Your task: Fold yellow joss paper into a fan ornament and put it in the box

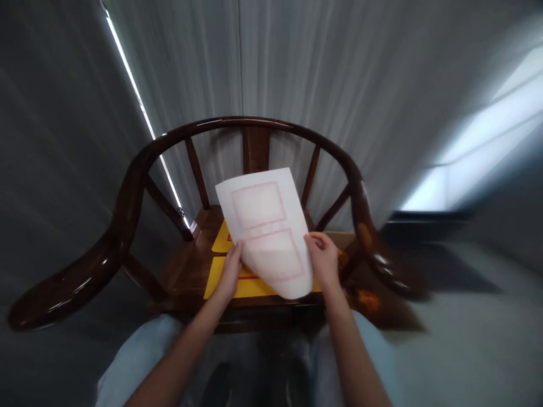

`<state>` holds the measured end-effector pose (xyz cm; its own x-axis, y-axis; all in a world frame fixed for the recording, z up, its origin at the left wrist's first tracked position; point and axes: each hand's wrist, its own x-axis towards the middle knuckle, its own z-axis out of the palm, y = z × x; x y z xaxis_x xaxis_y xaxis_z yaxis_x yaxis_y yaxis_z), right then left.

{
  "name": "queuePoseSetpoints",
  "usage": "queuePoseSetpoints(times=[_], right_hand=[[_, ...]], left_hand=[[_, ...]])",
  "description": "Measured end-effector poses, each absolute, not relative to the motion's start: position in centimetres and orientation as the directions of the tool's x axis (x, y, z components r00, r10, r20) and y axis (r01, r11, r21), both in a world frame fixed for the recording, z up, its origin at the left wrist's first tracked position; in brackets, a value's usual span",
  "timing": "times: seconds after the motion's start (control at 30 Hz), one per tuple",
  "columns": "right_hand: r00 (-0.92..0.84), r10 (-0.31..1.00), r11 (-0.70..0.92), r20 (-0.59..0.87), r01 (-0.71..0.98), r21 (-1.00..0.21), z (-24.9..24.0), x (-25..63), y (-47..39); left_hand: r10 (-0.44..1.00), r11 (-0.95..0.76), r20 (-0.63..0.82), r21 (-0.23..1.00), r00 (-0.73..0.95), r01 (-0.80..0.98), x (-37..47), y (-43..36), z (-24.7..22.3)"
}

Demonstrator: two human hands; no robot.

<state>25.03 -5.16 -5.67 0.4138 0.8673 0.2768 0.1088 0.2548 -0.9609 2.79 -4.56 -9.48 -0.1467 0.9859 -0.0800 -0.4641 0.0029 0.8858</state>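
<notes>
Two bare forearms are seen reaching forward over light blue trouser legs (136, 356). A white sheet of paper printed with two pale red rectangles (267, 232) is held by its side edges: the left hand (230, 271) is closed on the left edge, thumb on top, and the right hand (324, 260) is pinched on the right edge. Just beneath the fingers, yellow sheets with red marks (220, 280) are spread on the seat of a dark, glossy wooden round-backed armchair (127, 198). Beyond the fingertips, grey pleated curtains (339, 73) are hung.
</notes>
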Motion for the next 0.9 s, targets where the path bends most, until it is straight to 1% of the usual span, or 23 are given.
queuePoseSetpoints(times=[0.03,0.1,0.23,0.33,0.4,0.47,0.53,0.63,0.7,0.77,0.9], right_hand=[[0.395,0.891,0.212,0.225,0.076,-0.974,-6.0,25.5,-5.4],[0.367,0.919,0.136,0.148,0.059,-0.989,-6.8,26.3,-5.7],[0.275,0.961,-0.002,0.004,0.022,-1.000,-8.9,27.3,-6.1],[0.106,0.984,-0.141,-0.143,-0.023,-0.990,-10.0,27.9,-6.2],[-0.010,0.981,-0.192,-0.192,-0.026,-0.981,-10.5,28.2,-6.1],[-0.065,0.978,-0.201,-0.199,-0.021,-0.979,-10.7,28.5,-5.9],[-0.057,0.975,-0.217,-0.214,-0.044,-0.975,-10.6,28.6,-5.7],[-0.048,0.973,-0.229,-0.224,-0.181,-0.956,-10.1,27.9,-5.3],[-0.075,0.980,-0.196,-0.182,-0.266,-0.944,-9.8,27.0,-5.0],[-0.091,0.987,-0.153,-0.132,-0.291,-0.944,-9.9,25.9,-4.8],[-0.057,0.994,-0.104,-0.092,-0.239,-0.965,-10.6,24.6,-5.2]], left_hand=[[0.981,0.019,-0.107,0.880,-0.160,-0.474,2.3,-4.6,-9.0],[0.970,0.054,-0.146,0.907,-0.192,-0.417,1.4,-4.9,-8.5],[0.976,0.148,-0.188,0.942,-0.108,-0.300,0.3,-5.6,-9.4],[0.968,0.223,-0.248,0.908,-0.026,-0.354,-0.2,-5.8,-10.3],[0.960,0.259,-0.282,0.877,0.003,-0.405,-0.6,-5.7,-10.5],[0.950,0.291,-0.311,0.850,0.027,-0.439,-1.0,-5.4,-10.1],[0.924,0.366,-0.375,0.804,0.078,-0.469,-1.3,-5.1,-9.5],[0.844,0.521,-0.502,0.682,0.190,-0.512,-1.6,-4.4,-8.9],[0.808,0.571,-0.541,0.619,0.235,-0.539,-1.5,-4.1,-9.0],[0.808,0.565,-0.550,0.619,0.212,-0.545,-1.2,-3.9,-9.5],[0.873,0.469,-0.470,0.735,0.131,-0.489,-0.2,-3.7,-10.4]])
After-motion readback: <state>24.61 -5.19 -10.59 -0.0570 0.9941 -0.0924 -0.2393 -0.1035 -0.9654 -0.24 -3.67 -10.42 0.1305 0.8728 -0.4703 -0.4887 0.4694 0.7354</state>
